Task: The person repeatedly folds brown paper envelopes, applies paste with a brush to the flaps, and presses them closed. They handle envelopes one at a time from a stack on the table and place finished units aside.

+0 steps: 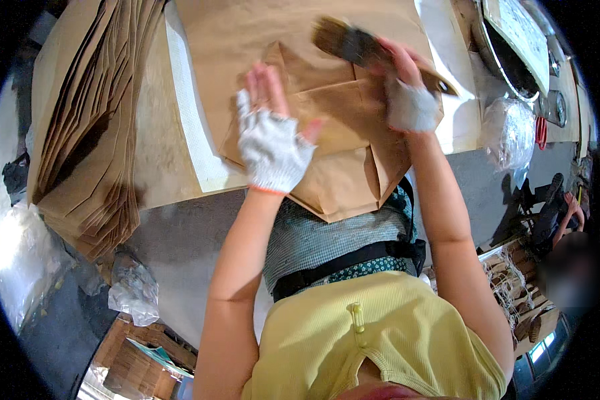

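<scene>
A large brown paper bag (327,127) lies flat before me, its near end folded into flaps and hanging over the table edge toward my lap. My left hand (273,137), in a white fingerless glove, rests on or just over the bag's left side, fingers stretched out and thumb apart. In my right hand (410,90), gloved the same way, is a wide paintbrush (353,43); its bristles point left above the paper and its handle end sticks out to the right. Motion blurs the brush a little, and I cannot tell whether the bristles touch the bag.
A thick stack of folded brown paper bags (90,127) overhangs the table's left edge. To the right stand a round container (507,50) with a lid-like board and a clear plastic bag (510,133). Another person (567,220) is at the far right. Plastic wrapping (133,290) lies at lower left.
</scene>
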A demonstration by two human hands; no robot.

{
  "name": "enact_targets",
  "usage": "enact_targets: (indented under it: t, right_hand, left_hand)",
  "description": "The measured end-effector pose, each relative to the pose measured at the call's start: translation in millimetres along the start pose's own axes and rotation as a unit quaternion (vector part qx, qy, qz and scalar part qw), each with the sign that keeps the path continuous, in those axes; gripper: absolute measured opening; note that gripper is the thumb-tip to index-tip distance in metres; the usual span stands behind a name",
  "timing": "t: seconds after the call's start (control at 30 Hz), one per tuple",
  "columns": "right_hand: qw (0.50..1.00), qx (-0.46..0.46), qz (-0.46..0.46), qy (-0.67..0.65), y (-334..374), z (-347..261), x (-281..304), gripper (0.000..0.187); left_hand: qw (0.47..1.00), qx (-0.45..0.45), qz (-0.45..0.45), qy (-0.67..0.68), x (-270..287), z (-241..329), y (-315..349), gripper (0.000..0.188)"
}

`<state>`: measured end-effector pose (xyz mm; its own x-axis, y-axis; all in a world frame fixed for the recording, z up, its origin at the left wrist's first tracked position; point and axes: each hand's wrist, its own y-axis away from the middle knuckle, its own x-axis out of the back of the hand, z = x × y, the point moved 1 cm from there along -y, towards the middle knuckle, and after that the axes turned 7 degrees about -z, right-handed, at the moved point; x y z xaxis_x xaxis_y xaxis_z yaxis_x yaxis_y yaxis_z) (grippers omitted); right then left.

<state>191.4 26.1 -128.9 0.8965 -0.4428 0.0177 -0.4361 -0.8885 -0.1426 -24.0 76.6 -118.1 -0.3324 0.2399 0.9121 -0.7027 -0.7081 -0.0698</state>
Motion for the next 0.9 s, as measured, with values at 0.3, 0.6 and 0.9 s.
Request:
enact_targets:
  t: [0.3, 0.6, 0.9]
  right_hand:
    - [0.997, -0.050, 0.000, -0.057, 23.7, -12.2, -2.5, 0.027]
    - [0.990, -0.061, 0.031, -0.123, 48.0, -15.6, -17.7, 0.039]
    - [0.805, 0.214, -0.457, 0.313, 36.4, -90.8, 12.4, 0.032]
  left_hand:
    - [1.000, -0.017, 0.020, 0.008, -11.3, 15.2, -10.3, 0.093]
    - [0.961, -0.006, 0.071, 0.268, -0.9, 26.3, 15.1, 0.083]
    - [0.994, -0.050, 0.096, -0.026, 0.8, -26.1, 0.8, 0.066]
